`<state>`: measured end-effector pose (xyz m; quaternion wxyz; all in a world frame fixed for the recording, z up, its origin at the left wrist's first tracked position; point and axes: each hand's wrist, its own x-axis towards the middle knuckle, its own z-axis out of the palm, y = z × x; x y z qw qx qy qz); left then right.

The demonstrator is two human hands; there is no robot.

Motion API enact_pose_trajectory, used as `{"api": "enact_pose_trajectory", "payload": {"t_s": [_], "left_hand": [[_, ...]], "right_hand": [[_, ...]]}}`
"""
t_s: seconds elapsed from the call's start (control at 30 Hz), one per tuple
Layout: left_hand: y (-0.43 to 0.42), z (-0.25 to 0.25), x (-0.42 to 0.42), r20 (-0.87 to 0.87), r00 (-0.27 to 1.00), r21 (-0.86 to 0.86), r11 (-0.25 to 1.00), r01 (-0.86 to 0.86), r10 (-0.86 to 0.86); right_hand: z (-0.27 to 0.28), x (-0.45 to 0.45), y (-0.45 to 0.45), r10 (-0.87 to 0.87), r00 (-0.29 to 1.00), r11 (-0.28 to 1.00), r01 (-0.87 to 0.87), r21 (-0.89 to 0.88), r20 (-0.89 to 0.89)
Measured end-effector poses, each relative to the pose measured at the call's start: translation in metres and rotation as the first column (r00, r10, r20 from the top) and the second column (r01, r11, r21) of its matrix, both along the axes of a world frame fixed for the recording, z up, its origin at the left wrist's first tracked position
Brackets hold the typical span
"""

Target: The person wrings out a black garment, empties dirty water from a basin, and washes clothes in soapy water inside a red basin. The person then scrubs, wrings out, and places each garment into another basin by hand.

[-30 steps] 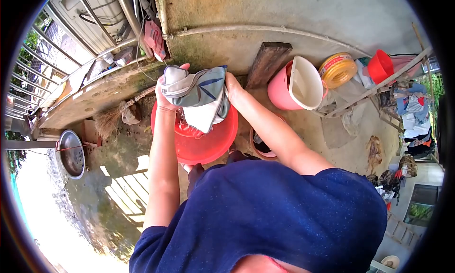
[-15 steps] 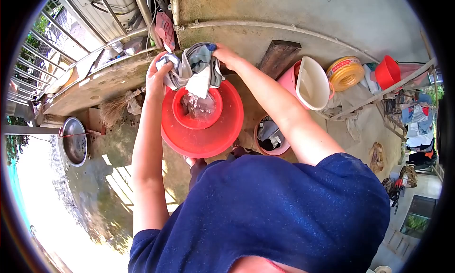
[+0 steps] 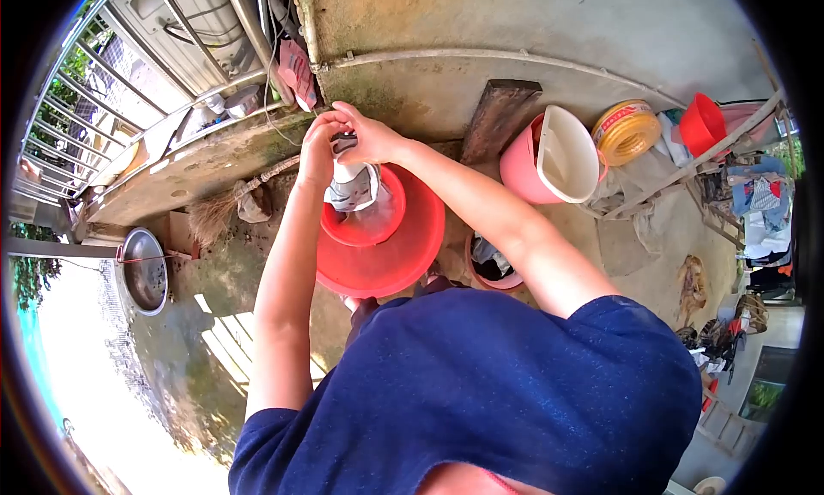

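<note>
The head view shows your two hands bunched together around the upper end of a wet-looking pale patterned cloth (image 3: pixel 354 190). Your left hand (image 3: pixel 318 158) is curled at its left side; your right hand (image 3: pixel 371 136) arches over the top, fingers partly bent and gripping it. The cloth lies directly below them, long axis hanging down into the small red basin (image 3: pixel 397 220), with neither hand clearly nearer. That basin sits inside the large red basin (image 3: pixel 422 248). Just right and nearer you is a pink tub (image 3: pixel 469 259) holding clothes (image 3: pixel 491 259); farther right stands a pink bucket (image 3: pixel 518 164). A straw broom (image 3: pixel 209 218) lies left. Nothing visible stands between hands and basin.
</note>
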<state>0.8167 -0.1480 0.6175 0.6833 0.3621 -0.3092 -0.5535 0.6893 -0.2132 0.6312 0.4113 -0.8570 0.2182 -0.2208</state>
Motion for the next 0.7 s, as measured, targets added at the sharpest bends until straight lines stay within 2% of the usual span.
{"api": "enact_pose_trajectory", "payload": {"t_s": [0.03, 0.07, 0.1, 0.13, 0.17, 0.2, 0.23, 0.27, 0.3, 0.33, 0.4, 0.43, 0.47, 0.53, 0.57, 0.6, 0.67, 0.7], "left_hand": [[-0.001, 0.0, 0.002, 0.012, 0.999, -0.013, 0.999, -0.042, 0.042], [0.004, 0.001, 0.01, -0.074, 0.997, -0.003, 0.999, -0.036, 0.035], [0.007, -0.003, 0.023, -0.169, 0.981, 0.005, 0.995, -0.098, 0.098], [0.013, -0.002, 0.033, -0.264, 0.951, 0.019, 0.987, -0.159, 0.159], [0.019, -0.003, 0.041, -0.005, 0.961, 0.15, 0.951, -0.272, 0.276], [0.025, -0.003, 0.047, 0.262, 0.902, 0.244, 0.881, -0.405, 0.342], [0.032, -0.002, 0.049, 0.351, 0.919, 0.321, 0.898, -0.3, 0.181], [0.039, 0.0, 0.05, 0.422, 0.907, 0.405, 0.893, -0.198, 0.01], [0.042, 0.004, 0.046, 0.442, 0.877, 0.436, 0.899, -0.029, -0.186], [0.044, 0.01, 0.035, 0.372, 0.896, 0.419, 0.905, 0.07, -0.241], [0.043, 0.001, 0.028, 0.349, 0.858, 0.316, 0.909, 0.27, -0.376], [0.042, 0.006, 0.018, 0.308, 0.866, 0.185, 0.918, 0.351, -0.394], [0.04, 0.011, 0.008, 0.361, 0.863, 0.08, 0.934, 0.349, -0.354], [0.039, 0.022, -0.009, 0.302, 0.842, 0.07, 0.892, 0.447, -0.446], [0.041, 0.032, -0.018, 0.193, 0.899, 0.0, 0.916, 0.402, -0.394], [0.034, 0.031, -0.021, 0.196, 0.898, -0.008, 0.915, 0.404, -0.394], [0.024, 0.034, -0.025, 0.168, 0.965, 0.12, 0.976, 0.182, -0.201], [0.025, 0.042, -0.027, 0.052, 0.987, 0.133, 0.981, 0.141, -0.149]], "right_hand": [[-0.001, 0.003, 0.003, -0.05, 0.998, 0.992, 0.052, 0.113, -0.024], [0.0, 0.007, 0.005, -0.092, 0.994, 0.971, 0.102, 0.217, -0.052], [0.001, 0.007, 0.008, -0.153, 0.987, 0.948, 0.16, 0.274, -0.047], [0.002, 0.007, 0.005, -0.14, 0.989, 0.952, 0.147, 0.269, -0.047], [0.002, 0.004, 0.003, -0.057, 0.998, 0.975, 0.048, 0.218, 0.037], [0.002, 0.001, 0.001, 0.032, 0.993, 0.986, -0.05, 0.156, 0.115], [0.011, -0.001, 0.003, 0.128, 0.976, 0.966, -0.164, 0.202, 0.176], [0.03, -0.006, 0.006, 0.214, 0.973, 0.963, -0.225, 0.15, 0.088], [0.039, -0.008, 0.008, 0.247, 0.96, 0.95, -0.266, 0.162, 0.132], [0.045, -0.008, 0.008, 0.277, 0.944, 0.937, -0.306, 0.169, 0.177], [0.057, -0.01, 0.006, 0.281, 0.934, 0.945, -0.309, 0.109, 0.219], [0.061, -0.012, 0.005, 0.281, 0.923, 0.951, -0.305, 0.054, 0.262], [0.062, -0.013, 0.004, 0.278, 0.926, 0.953, -0.299, 0.048, 0.255], [0.064, -0.013, 0.005, 0.172, 0.937, 0.911, -0.269, 0.313, 0.304], [0.066, -0.016, 0.002, 0.164, 0.945, 0.891, -0.265, 0.369, 0.282], [0.071, -0.02, -0.001, 0.165, 0.946, 0.895, -0.263, 0.361, 0.28], [0.087, -0.029, 0.004, 0.144, 0.977, 0.937, -0.185, 0.296, 0.155], [0.097, -0.036, 0.006, 0.129, 0.987, 0.985, -0.117, -0.13, 0.093]]}}
